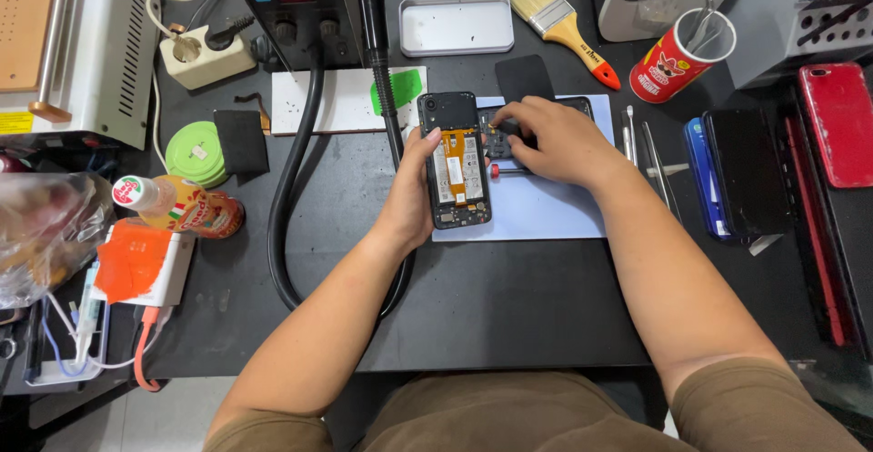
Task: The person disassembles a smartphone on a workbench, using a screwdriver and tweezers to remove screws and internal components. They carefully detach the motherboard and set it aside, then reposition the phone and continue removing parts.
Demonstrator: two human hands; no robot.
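Note:
An opened black phone (pixel 457 159) with an orange flex strip and bare battery lies on a pale blue mat (pixel 536 211). My left hand (pixel 414 188) grips its left edge, thumb on the upper side. My right hand (pixel 555 141) rests over a second dark part (pixel 498 139) just right of the phone, fingers curled down on it. What the fingertips hold is hidden. A small red-tipped item (pixel 496 170) lies by the phone's right edge.
A thick black hose (pixel 296 170) curves down from a hot-air station (pixel 296 2). Tweezers (pixel 657 165), stacked phones (pixel 737 175), a red phone (pixel 841 125), a red can of tools (pixel 677 56), a brush (pixel 564 25), a metal tray (pixel 456 25) and a bottle (pixel 182 208) surround the mat.

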